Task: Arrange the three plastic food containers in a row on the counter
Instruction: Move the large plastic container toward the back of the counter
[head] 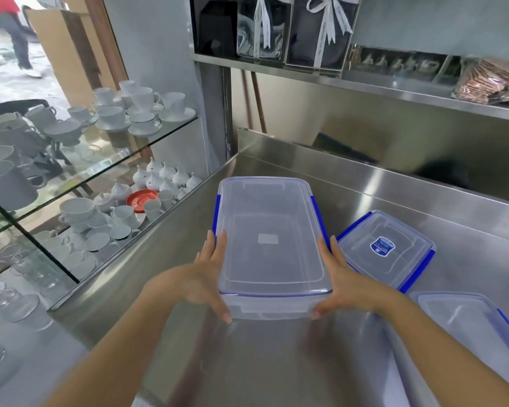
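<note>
From my head camera, looking down: I have the big container (269,245) between my two hands, lengthwise away from me, over the steel counter (379,183). Whether its base rests on the steel or hangs just above it I cannot tell. My left hand (202,279) presses flat on its left long side, fingers (218,245) stretched together along the wall below the blue clip (215,212), thumb hooked under the near corner. My right hand (340,279) mirrors it on the right side, so the box is squeezed between two palms rather than pinched.

It looks empty; I can see through the clear lid to the bottom, so I judge it light. The walls are thin plastic and will likely flex if I squeeze hard, and the smooth sides could slip against my skin. Low on the long sides near the corners seems the best hold, since the corners are stiffest and the clips stay untouched.

The small container (387,249) sits to the right, turned at an angle, just beside my right fingers. A third container (470,330) lies nearer me at the right edge, partly out of frame. The three do not yet form a row.
</note>
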Demonstrator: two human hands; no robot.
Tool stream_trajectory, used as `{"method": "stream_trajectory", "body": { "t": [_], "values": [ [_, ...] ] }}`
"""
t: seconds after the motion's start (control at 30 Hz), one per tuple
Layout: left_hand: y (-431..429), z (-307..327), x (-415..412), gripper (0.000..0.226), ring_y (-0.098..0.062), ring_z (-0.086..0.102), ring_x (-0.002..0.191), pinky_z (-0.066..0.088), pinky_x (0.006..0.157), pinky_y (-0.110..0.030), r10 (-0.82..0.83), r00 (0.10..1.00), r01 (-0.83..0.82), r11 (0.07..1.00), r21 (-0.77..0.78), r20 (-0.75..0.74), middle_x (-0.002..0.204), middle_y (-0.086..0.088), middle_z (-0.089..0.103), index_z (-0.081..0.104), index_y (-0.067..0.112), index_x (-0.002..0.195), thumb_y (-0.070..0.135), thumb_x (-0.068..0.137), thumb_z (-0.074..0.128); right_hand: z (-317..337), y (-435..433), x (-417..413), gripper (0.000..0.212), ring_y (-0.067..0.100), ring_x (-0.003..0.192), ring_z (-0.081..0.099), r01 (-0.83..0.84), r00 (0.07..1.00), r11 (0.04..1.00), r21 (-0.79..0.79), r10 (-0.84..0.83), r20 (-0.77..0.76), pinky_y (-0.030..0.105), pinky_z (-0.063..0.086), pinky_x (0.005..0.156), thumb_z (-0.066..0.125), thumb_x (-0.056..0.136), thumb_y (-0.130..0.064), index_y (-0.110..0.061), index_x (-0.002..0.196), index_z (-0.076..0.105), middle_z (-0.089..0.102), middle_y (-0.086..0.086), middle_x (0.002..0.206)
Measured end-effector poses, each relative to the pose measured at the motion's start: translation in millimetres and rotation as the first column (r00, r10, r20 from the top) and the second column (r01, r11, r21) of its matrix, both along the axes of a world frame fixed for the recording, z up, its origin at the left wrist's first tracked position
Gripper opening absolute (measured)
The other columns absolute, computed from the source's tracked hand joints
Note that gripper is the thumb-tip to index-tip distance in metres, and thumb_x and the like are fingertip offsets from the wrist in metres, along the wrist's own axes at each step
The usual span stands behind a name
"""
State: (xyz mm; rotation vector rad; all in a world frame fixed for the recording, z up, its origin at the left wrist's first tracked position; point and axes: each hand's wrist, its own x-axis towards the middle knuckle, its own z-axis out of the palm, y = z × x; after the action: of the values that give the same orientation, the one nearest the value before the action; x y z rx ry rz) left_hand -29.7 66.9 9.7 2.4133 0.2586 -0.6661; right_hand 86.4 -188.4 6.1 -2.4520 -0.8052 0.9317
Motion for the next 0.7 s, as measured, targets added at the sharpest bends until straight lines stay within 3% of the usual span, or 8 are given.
{"method": "stream_trajectory", "body": {
  "t": [0.1,0.2,0.3,0.43,0.5,0.57,0.63,0.7],
  "values": [
    [11,-9,9,0.142,-0.018,-0.018,0.144,0.014,0.119,-0.042,0.070,0.981,-0.058,0.996,-0.074,0.179,0.147,0.010,-0.037,-0.032,0.025,0.139,0.022,0.059,0.086,-6,7,7,0.138,0.019,0.146,0.003,0.062,0.998,0.996,0.059,-0.063,0.019,0.033,0.026,0.111,0.082,0.062,-0.041,-0.033,0.138,-0.032,-0.040,-0.005,0.149],
    [30,-15,27,0.131,-0.020,-0.011,0.145,0.013,0.119,-0.042,0.102,0.964,-0.090,0.994,-0.061,0.244,0.156,0.003,-0.021,-0.014,0.020,0.146,0.021,0.060,0.085,-8,20,17,0.135,0.017,0.142,0.018,0.125,0.991,0.987,0.106,-0.128,0.024,0.031,0.030,0.108,0.082,0.062,-0.040,-0.032,0.140,-0.028,-0.039,-0.005,0.149],
    [49,-18,52,0.112,-0.020,0.020,0.138,0.019,0.113,-0.027,0.166,0.909,-0.164,0.986,-0.039,0.381,0.147,-0.003,0.020,0.018,0.008,0.146,0.018,0.058,0.086,-10,39,32,0.132,0.021,0.143,0.019,0.181,0.980,0.974,0.137,-0.190,0.055,0.035,0.031,0.111,0.080,0.063,-0.045,-0.030,0.143,-0.024,-0.037,-0.003,0.151],
    [64,-27,84,0.074,-0.037,0.048,0.118,0.040,0.104,-0.048,0.131,0.787,-0.261,0.956,0.133,0.603,0.127,-0.020,0.049,0.047,0.002,0.133,0.004,0.066,0.080,-11,66,52,0.123,0.022,0.145,0.015,0.245,0.962,0.948,0.202,-0.264,0.073,0.034,0.028,0.110,0.074,0.071,-0.048,-0.024,0.144,-0.022,-0.033,0.000,0.153],
    [62,-25,99,0.066,-0.034,0.044,0.128,0.036,0.109,-0.044,0.079,0.770,-0.283,0.932,0.228,0.633,0.139,-0.017,0.047,0.043,0.006,0.137,0.005,0.077,0.071,-13,75,63,0.120,0.022,0.143,0.020,0.271,0.952,0.936,0.226,-0.296,0.082,0.033,0.029,0.109,0.073,0.072,-0.047,-0.023,0.145,-0.020,-0.032,0.001,0.153],
    [65,-28,114,0.069,-0.024,0.027,0.142,0.016,0.118,-0.036,0.005,0.802,-0.238,0.920,0.312,0.597,0.154,-0.007,0.027,0.026,0.010,0.145,0.014,0.085,0.061,-14,81,74,0.118,0.023,0.143,0.023,0.288,0.943,0.929,0.231,-0.317,0.101,0.033,0.030,0.109,0.071,0.073,-0.049,-0.023,0.145,-0.019,-0.031,0.001,0.154],
    [70,-32,128,0.089,-0.011,0.002,0.146,-0.004,0.118,-0.031,-0.074,0.863,-0.144,0.912,0.385,0.499,0.152,0.010,-0.008,-0.002,0.013,0.147,0.044,0.086,0.054,-16,84,86,0.117,0.023,0.142,0.024,0.302,0.937,0.927,0.224,-0.332,0.112,0.034,0.032,0.108,0.070,0.073,-0.051,-0.023,0.145,-0.018,-0.030,0.001,0.154],
    [71,-32,141,0.115,-0.003,-0.017,0.138,-0.014,0.115,-0.031,-0.068,0.906,-0.106,0.919,0.379,0.418,0.140,0.015,-0.027,-0.023,0.019,0.140,0.086,0.063,0.031,-16,86,97,0.116,0.023,0.142,0.024,0.317,0.931,0.923,0.217,-0.346,0.113,0.034,0.033,0.107,0.069,0.074,-0.051,-0.023,0.146,-0.018,-0.030,0.001,0.154]
  ]
}}
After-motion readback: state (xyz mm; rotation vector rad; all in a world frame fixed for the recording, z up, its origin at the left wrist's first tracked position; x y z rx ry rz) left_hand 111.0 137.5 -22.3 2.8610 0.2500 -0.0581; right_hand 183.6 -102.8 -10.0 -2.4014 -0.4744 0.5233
